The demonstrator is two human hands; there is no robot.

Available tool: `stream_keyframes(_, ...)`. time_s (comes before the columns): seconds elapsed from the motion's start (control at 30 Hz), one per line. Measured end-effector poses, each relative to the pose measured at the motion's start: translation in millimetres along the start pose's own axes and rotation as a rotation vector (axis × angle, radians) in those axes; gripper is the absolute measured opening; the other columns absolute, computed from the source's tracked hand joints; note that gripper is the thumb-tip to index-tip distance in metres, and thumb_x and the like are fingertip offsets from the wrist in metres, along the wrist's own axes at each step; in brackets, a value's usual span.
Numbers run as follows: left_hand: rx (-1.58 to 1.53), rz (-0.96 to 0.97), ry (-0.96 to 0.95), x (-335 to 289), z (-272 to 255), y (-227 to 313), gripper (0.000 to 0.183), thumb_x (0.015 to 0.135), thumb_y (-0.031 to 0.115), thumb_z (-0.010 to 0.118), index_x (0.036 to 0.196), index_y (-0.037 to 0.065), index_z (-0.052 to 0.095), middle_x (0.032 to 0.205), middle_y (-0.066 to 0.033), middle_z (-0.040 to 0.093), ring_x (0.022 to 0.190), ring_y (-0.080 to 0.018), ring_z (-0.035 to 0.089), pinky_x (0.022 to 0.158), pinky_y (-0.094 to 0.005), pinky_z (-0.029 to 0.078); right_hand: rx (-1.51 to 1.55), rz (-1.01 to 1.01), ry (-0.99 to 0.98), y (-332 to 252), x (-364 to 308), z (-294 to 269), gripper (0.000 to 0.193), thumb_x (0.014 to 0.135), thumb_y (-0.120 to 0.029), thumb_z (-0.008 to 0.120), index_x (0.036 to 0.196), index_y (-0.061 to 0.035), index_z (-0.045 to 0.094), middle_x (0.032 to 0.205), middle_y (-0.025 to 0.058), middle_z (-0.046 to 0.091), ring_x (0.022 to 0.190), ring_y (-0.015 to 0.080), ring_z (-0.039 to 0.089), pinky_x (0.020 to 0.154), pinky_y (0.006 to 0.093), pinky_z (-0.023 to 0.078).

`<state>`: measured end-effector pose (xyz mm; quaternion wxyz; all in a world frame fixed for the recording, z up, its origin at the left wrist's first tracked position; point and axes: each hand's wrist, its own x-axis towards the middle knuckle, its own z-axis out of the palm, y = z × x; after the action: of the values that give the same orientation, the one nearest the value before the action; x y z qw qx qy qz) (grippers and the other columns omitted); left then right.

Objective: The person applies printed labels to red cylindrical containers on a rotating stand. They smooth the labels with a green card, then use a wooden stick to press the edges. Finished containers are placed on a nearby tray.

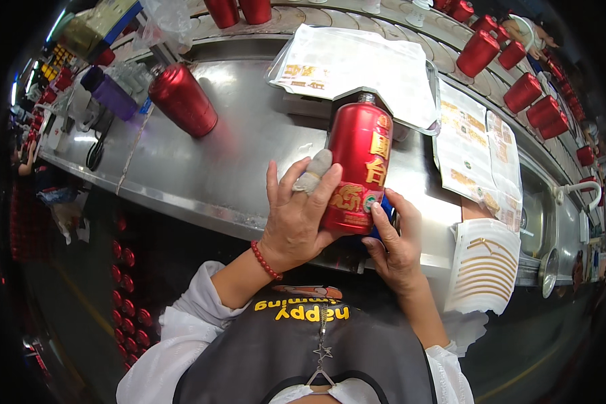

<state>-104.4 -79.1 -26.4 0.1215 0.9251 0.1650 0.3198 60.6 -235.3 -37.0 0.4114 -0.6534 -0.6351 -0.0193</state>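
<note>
A glossy red bottle [358, 161] with gold raised characters and a gold-and-red decal near its base leans between my hands, its metal neck pointing away from me. Around its upper end shows a dark angular stand [363, 91]. My left hand [296, 209] grips the bottle's lower left side, index finger against it and thumb by the base; one finger is wrapped in grey cloth. On the other side my right hand [398, 246] has its thumb on the decal's edge, with the other fingers partly hidden behind the bottle. Something blue shows between that hand and the bottle.
Another red bottle [183, 99] stands on the steel table [242, 161], near a purple bottle [109, 93]. Decal sheets [363, 60] lie on a tray behind; more sheets [475, 148] and a strip sheet [485, 266] lie right. A curved conveyor [444, 40] carries red bottles.
</note>
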Motion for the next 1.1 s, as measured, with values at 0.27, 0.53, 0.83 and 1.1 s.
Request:
stream_keyframes(0.27, -0.082, -0.059, -0.031, 3.2, 1.4, 2.3, 0.104, 0.078, 0.053, 0.078, 0.154, 0.0, 0.03, 0.134, -0.0141, 0.057, 0.142, -0.04, 0.031, 0.114, -0.0699, 0.009, 0.004, 0.003, 0.032, 1.2, -2.1, -2.6, 0.061, 0.083, -0.013, 0.077, 0.141, -0.0085, 0.057, 0.143, 0.0241, 0.047, 0.126, 0.0414, 0.05, 0.105, 0.0494, 0.043)
stream_keyframes(0.53, -0.072, -0.048, -0.012, -5.7, 9.8, -5.7, 0.104, 0.08, 0.058, 0.075, 0.153, -0.002, 0.031, 0.143, -0.0161, 0.05, 0.14, -0.041, 0.033, 0.115, -0.0688, 0.009, 0.011, 0.034, 0.073, 2.3, -4.2, -3.8, 0.064, 0.077, -0.01, 0.081, 0.138, -0.008, 0.06, 0.141, 0.021, 0.048, 0.123, 0.0388, 0.05, 0.103, 0.0483, 0.045)
stream_keyframes(0.83, -0.094, -0.055, -0.06, -6.2, 6.3, -8.7, 0.101, 0.085, 0.06, 0.069, 0.151, -0.006, 0.031, 0.146, -0.0206, 0.046, 0.14, -0.042, 0.034, 0.115, -0.0692, 0.009, -0.019, 0.134, 0.084, 10.1, -13.7, -15.9, 0.054, 0.085, 0.002, 0.069, 0.137, -0.0012, 0.058, 0.147, 0.027, 0.046, 0.125, 0.0403, 0.055, 0.096, 0.0428, 0.052)
stream_keyframes(1.1, 0.024, -0.007, -0.019, 0.1, 5.3, -0.9, 0.103, 0.08, 0.059, 0.074, 0.153, -0.002, 0.033, 0.149, -0.0167, 0.046, 0.137, -0.0442, 0.038, 0.113, -0.0726, 0.009, 0.287, 0.277, 0.237, -34.8, 76.4, -10.2, 0.026, 0.092, -0.012, 0.066, 0.116, -0.0036, 0.061, 0.085, 0.0193, 0.068, 0.073, 0.0372, 0.068, 0.071, 0.0438, 0.054)
